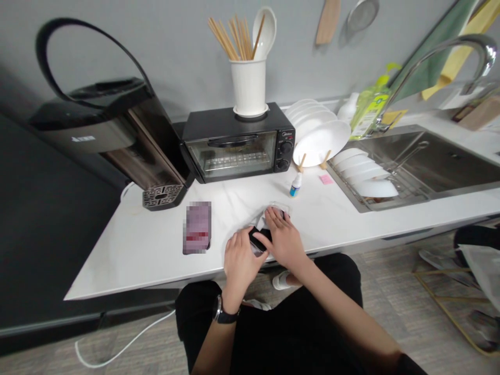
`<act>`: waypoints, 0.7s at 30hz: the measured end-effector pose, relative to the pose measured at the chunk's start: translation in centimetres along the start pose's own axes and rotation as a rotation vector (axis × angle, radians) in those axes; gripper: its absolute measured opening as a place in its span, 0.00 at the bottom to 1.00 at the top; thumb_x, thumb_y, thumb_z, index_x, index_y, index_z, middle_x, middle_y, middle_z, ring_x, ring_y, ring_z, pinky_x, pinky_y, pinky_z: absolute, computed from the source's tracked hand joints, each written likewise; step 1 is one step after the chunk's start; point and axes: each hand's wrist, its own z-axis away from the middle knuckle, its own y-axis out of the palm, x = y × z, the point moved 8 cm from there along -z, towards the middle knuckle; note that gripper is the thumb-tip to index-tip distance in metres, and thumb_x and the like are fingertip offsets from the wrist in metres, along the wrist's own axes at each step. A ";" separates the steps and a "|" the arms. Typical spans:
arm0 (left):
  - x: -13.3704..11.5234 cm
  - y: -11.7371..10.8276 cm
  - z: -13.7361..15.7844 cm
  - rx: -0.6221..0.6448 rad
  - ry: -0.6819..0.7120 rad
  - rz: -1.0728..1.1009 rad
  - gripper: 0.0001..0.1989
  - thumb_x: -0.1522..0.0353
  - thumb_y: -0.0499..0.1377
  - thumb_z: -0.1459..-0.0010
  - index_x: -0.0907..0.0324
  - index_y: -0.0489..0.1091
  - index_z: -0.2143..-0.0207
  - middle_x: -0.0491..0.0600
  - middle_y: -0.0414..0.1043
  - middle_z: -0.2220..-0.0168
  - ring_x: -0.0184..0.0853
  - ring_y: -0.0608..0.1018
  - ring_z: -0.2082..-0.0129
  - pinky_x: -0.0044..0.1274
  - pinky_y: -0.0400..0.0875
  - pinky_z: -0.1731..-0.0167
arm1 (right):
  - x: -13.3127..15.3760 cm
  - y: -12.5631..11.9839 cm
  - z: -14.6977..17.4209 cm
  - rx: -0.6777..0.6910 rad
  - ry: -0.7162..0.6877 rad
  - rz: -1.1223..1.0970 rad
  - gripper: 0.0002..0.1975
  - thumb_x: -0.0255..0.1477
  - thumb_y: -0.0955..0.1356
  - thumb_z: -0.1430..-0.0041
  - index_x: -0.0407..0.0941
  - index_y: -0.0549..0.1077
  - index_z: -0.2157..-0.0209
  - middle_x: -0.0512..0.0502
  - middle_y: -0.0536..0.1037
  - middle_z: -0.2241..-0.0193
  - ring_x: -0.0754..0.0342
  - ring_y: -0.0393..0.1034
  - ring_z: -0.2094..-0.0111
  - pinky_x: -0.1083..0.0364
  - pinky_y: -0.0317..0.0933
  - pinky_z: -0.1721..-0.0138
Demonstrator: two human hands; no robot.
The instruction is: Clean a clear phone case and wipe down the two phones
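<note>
At the front edge of the counter, both my hands are on a small black item (259,238) whose kind I cannot make out. My left hand (239,263), with a watch on its wrist, curls around its near left side. My right hand (284,238) lies over its right side, thumb across the black surface and fingers over a white and clear wrapping-like piece (279,207). Much of the item is hidden under the hands. A small white bottle with a blue label (296,186) stands upright just beyond my right hand.
A blurred-out phone-like object (197,227) lies to the left on the counter (156,265). Behind are a black water dispenser (152,151) and a toaster oven (238,151) bearing a utensil holder (249,86). Racked plates (322,141) and a sink (449,156) stand right.
</note>
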 end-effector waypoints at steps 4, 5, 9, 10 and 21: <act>0.5 0.6 -0.1 0.020 0.004 -0.031 0.20 0.74 0.60 0.38 0.59 0.72 0.43 0.57 0.82 0.48 0.50 0.83 0.47 0.41 0.79 0.47 | 4.4 0.4 3.9 0.010 -0.121 -0.050 0.41 0.48 0.65 0.26 0.41 0.56 0.22 0.34 0.62 0.25 0.40 0.55 0.23 0.38 0.55 0.22; 0.5 0.7 -0.1 0.027 0.005 -0.032 0.21 0.73 0.60 0.37 0.58 0.72 0.42 0.57 0.82 0.47 0.49 0.83 0.47 0.41 0.79 0.46 | 4.9 0.3 5.0 0.010 -0.129 -0.061 0.42 0.50 0.65 0.27 0.45 0.53 0.21 0.38 0.62 0.25 0.41 0.54 0.23 0.38 0.57 0.23; 0.5 0.6 -0.3 0.034 -0.010 -0.011 0.26 0.69 0.65 0.38 0.57 0.70 0.38 0.57 0.83 0.48 0.51 0.84 0.48 0.43 0.80 0.47 | 3.4 -0.3 7.6 0.013 -0.102 -0.084 0.43 0.50 0.65 0.27 0.57 0.43 0.20 0.47 0.60 0.25 0.42 0.55 0.23 0.34 0.60 0.24; 0.4 0.5 -0.3 0.034 -0.007 0.008 0.28 0.67 0.67 0.40 0.55 0.69 0.37 0.57 0.82 0.47 0.52 0.83 0.47 0.43 0.79 0.47 | 2.4 -0.5 7.4 0.005 -0.080 -0.080 0.43 0.49 0.65 0.27 0.57 0.43 0.20 0.46 0.60 0.25 0.41 0.55 0.24 0.32 0.60 0.25; -0.2 -0.2 -0.2 0.007 0.010 0.001 0.22 0.68 0.61 0.36 0.51 0.70 0.40 0.58 0.81 0.48 0.52 0.83 0.47 0.44 0.79 0.46 | 0.8 -0.5 0.3 -0.054 -0.027 -0.065 0.37 0.47 0.63 0.24 0.43 0.59 0.23 0.35 0.67 0.28 0.38 0.61 0.25 0.34 0.57 0.24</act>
